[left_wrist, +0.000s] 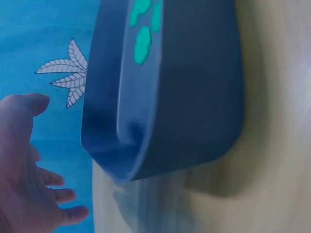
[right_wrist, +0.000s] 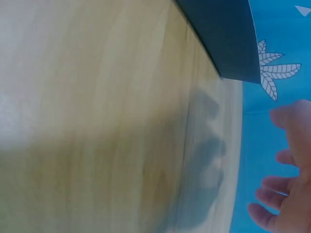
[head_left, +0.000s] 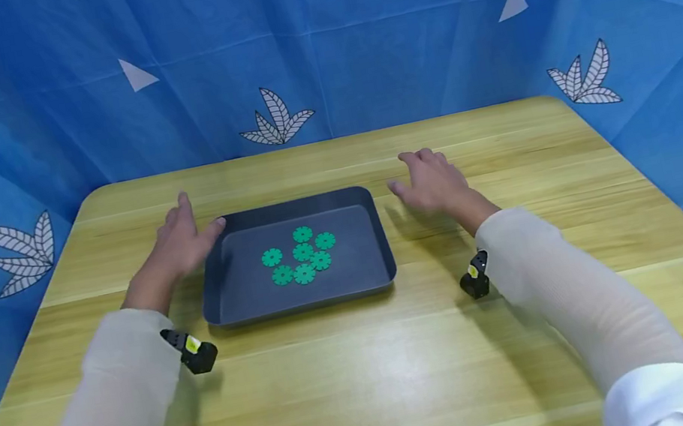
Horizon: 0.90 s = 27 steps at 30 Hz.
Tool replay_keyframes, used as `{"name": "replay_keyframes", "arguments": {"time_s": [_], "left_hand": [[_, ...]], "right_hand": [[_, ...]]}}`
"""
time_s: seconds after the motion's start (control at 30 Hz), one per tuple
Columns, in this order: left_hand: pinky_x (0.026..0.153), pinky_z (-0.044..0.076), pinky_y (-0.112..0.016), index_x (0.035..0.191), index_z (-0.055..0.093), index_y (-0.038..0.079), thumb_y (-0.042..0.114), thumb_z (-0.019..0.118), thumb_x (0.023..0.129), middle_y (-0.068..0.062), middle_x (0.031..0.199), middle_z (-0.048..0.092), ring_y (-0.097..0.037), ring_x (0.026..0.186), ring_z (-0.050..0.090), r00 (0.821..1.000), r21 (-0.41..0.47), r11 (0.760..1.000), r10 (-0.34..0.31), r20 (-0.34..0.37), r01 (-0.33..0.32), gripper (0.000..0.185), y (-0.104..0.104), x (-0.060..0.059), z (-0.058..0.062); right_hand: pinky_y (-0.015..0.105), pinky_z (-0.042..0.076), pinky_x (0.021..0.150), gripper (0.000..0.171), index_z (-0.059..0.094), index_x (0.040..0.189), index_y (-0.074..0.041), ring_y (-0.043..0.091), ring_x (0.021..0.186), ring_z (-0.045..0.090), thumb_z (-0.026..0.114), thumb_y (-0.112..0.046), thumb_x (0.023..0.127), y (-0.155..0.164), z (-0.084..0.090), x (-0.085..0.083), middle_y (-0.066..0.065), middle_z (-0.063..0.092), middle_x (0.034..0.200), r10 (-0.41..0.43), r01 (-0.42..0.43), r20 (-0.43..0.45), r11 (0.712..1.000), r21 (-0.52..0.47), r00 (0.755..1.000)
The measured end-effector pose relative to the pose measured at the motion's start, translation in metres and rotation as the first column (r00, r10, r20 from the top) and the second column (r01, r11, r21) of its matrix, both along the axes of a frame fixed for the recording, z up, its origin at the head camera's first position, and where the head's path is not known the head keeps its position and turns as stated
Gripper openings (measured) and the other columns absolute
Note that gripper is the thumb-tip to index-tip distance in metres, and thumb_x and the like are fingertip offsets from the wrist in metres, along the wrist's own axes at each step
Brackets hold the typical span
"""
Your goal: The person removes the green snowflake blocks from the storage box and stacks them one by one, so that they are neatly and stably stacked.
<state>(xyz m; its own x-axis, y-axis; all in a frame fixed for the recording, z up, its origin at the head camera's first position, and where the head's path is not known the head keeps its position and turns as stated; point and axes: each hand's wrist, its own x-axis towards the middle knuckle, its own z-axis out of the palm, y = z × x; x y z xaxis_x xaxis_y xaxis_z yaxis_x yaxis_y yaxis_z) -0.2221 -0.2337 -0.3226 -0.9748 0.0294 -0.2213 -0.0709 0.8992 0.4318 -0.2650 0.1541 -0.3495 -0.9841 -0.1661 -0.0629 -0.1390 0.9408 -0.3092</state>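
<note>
A dark grey rectangular tray [head_left: 241, 303] stands on the wooden table, left of the middle. Several flat green notched discs [head_left: 304, 273] lie grouped on its floor, a few of them overlapping. My left hand [head_left: 180, 241] is spread at the tray's left end, with the thumb by its far left corner; the left wrist view shows a gap between that hand [left_wrist: 29, 170] and the tray wall [left_wrist: 199, 97]. Off the tray's right side, my right hand [head_left: 432, 182] hovers over the table, fingers loosely bent and holding nothing. Its shadow falls on the wood in the right wrist view.
The light wooden table [head_left: 373, 390] reaches back to a blue curtain [head_left: 351, 36] printed with white leaves and triangles. Small black cameras, one on the left wrist [head_left: 194, 351] and one on the right wrist [head_left: 475, 279], stick out from the sleeves.
</note>
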Motion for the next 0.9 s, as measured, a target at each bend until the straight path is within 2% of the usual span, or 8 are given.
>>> {"name": "replay_keyframes", "arguments": {"time_s": [0.2, 0.47, 0.57, 0.73, 0.9], "left_hand": [[0.109, 0.015, -0.06, 0.145, -0.01, -0.002, 0.053, 0.032, 0.094, -0.03, 0.15, 0.001, -0.046, 0.137, 0.007, 0.999, 0.11, 0.994, 0.011, 0.038, -0.015, 0.086, -0.005, 0.017, -0.014], [0.106, 0.028, -0.056, 0.146, 0.005, -0.004, 0.044, 0.031, 0.097, -0.03, 0.146, 0.021, -0.044, 0.133, 0.024, 0.997, 0.259, 0.965, 0.023, 0.08, -0.043, 0.073, -0.011, 0.036, -0.03], [0.104, 0.033, -0.055, 0.146, 0.01, -0.003, 0.039, 0.031, 0.098, -0.028, 0.146, 0.025, -0.043, 0.131, 0.029, 0.997, 0.333, 0.941, 0.035, 0.072, -0.057, 0.067, -0.013, 0.043, -0.033], [0.098, 0.04, -0.051, 0.146, 0.016, -0.003, 0.031, 0.033, 0.099, -0.027, 0.145, 0.027, -0.041, 0.125, 0.038, 0.997, 0.455, 0.888, 0.042, 0.069, -0.069, 0.06, -0.013, 0.054, -0.036], [0.104, 0.035, -0.052, 0.144, 0.021, -0.003, 0.027, 0.034, 0.1, -0.026, 0.146, 0.027, -0.037, 0.131, 0.032, 0.997, 0.544, 0.836, 0.046, 0.064, -0.073, 0.056, -0.014, 0.061, -0.039]], "right_hand": [[0.054, 0.037, 0.098, 0.059, 0.035, 0.14, -0.01, 0.038, 0.125, 0.035, 0.047, -0.041, 0.092, -0.001, -0.002, 0.007, 0.02, 0.035, 0.139, 0.014, -0.014, 0.002, 0.997, -0.071, 1.0], [0.047, 0.042, 0.094, 0.05, 0.047, 0.132, -0.004, 0.033, 0.112, 0.047, 0.052, -0.033, 0.091, -0.006, -0.002, 0.014, 0.017, 0.048, 0.123, 0.056, -0.064, -0.056, 0.986, -0.153, 0.997], [0.046, 0.043, 0.093, 0.047, 0.049, 0.129, -0.003, 0.031, 0.11, 0.05, 0.052, -0.031, 0.091, -0.01, -0.002, 0.018, 0.017, 0.051, 0.121, 0.082, -0.095, -0.073, 0.976, -0.194, 0.994], [0.044, 0.046, 0.089, 0.041, 0.054, 0.124, -0.001, 0.029, 0.105, 0.052, 0.055, -0.026, 0.091, -0.02, 0.0, 0.025, 0.016, 0.053, 0.117, 0.121, -0.144, -0.106, 0.958, -0.246, 0.987], [0.041, 0.048, 0.085, 0.038, 0.057, 0.119, 0.001, 0.029, 0.098, 0.056, 0.057, -0.024, 0.09, -0.034, 0.003, 0.031, 0.016, 0.056, 0.113, 0.176, -0.202, -0.122, 0.944, -0.259, 0.977]]}}
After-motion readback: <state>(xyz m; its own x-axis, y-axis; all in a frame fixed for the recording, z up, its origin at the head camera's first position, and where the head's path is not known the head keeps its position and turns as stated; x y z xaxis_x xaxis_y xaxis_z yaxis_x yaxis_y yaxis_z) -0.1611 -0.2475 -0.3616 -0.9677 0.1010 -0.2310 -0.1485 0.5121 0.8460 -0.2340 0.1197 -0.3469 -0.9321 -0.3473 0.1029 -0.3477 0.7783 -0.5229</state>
